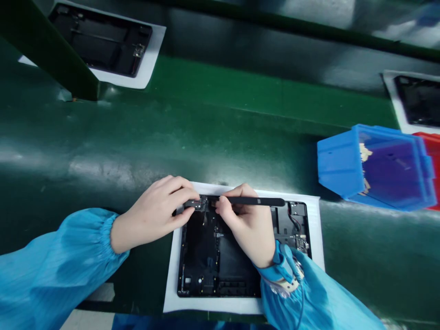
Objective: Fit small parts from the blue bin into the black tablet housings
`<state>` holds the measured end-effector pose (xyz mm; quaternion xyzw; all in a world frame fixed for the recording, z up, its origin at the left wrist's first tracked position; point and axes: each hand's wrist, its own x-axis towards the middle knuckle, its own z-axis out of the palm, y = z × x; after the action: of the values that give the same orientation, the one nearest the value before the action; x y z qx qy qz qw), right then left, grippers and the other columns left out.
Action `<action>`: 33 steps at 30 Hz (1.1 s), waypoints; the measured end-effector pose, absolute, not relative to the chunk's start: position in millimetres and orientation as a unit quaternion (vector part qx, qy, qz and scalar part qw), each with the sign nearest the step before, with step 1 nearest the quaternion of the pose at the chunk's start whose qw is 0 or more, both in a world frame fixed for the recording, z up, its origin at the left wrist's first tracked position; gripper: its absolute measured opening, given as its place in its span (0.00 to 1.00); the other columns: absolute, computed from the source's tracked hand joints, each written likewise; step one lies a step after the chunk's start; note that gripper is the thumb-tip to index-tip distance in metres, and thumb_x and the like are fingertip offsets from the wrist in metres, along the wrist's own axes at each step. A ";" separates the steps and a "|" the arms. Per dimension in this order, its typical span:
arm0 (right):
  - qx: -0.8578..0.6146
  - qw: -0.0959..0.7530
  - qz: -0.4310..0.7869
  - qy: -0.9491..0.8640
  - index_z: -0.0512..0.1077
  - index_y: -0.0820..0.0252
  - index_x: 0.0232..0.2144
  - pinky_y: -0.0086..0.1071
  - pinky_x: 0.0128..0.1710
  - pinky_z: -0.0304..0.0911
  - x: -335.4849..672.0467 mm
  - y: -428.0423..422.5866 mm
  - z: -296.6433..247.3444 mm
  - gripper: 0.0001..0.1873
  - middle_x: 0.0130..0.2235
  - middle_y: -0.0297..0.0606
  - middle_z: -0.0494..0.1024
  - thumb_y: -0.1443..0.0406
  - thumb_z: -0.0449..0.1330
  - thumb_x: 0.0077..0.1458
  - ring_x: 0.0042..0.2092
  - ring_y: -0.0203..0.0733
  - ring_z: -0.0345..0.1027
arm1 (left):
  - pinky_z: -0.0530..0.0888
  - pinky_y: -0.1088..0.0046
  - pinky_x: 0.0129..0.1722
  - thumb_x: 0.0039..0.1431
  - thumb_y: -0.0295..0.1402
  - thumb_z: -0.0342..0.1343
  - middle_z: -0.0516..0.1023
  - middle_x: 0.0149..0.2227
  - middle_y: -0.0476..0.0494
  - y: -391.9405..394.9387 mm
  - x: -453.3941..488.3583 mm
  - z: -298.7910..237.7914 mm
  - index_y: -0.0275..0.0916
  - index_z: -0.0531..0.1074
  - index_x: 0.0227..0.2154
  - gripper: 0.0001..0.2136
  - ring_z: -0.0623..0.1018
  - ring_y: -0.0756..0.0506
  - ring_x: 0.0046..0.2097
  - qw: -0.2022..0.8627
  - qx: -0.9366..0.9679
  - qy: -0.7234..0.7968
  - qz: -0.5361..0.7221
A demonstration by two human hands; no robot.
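Note:
A black tablet-like housing with its inner side up lies on a white sheet in front of me. My left hand pinches a small dark part between thumb and fingers at the housing's upper left corner. I cannot make out its exact kind. Black tweezers are gripped in my right hand, their shaft pointing left along the housing's upper edge. Fingers hide the tweezer tips, which are close to the small part. Wires and a small circuit board show at the housing's right side.
A blue bin with small pale pieces stands at the right, beside a red bin. Similar housings lie at the far left and far right. A green post rises at the upper left of the green bench.

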<state>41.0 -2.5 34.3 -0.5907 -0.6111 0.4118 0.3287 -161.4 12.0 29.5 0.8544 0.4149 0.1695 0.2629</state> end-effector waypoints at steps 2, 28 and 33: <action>-0.591 0.326 0.409 -0.615 0.65 0.57 0.27 0.29 0.25 0.66 40.9 -2.2 34.7 0.05 0.24 0.32 0.71 0.65 0.57 0.54 0.24 0.35 0.68 | 0.69 0.68 0.40 0.59 0.28 0.51 0.71 0.40 0.45 11.2 -161.6 27.9 0.40 0.70 0.40 0.08 0.70 0.47 0.39 0.242 0.865 0.405 0.171; -0.609 0.359 0.435 -0.558 0.65 0.57 0.26 0.29 0.25 0.69 49.2 -3.7 34.3 0.07 0.25 0.34 0.77 0.64 0.57 0.55 0.25 0.36 0.72 | 0.74 0.63 0.45 0.61 0.24 0.46 0.72 0.44 0.40 3.0 -153.2 30.2 0.34 0.70 0.45 0.13 0.71 0.43 0.46 0.082 0.926 0.340 0.143; -0.610 0.351 0.423 -0.571 0.66 0.57 0.26 0.29 0.26 0.68 49.1 -4.7 33.7 0.06 0.25 0.33 0.76 0.64 0.57 0.55 0.25 0.36 0.72 | 0.72 0.62 0.45 0.60 0.24 0.47 0.72 0.45 0.40 2.9 -154.4 28.4 0.35 0.68 0.48 0.14 0.71 0.42 0.45 0.077 0.929 0.339 0.124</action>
<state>49.1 -4.7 33.7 -0.6102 -0.5706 0.4228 0.3512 -154.4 2.9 28.4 0.9293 0.3392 0.1244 0.0769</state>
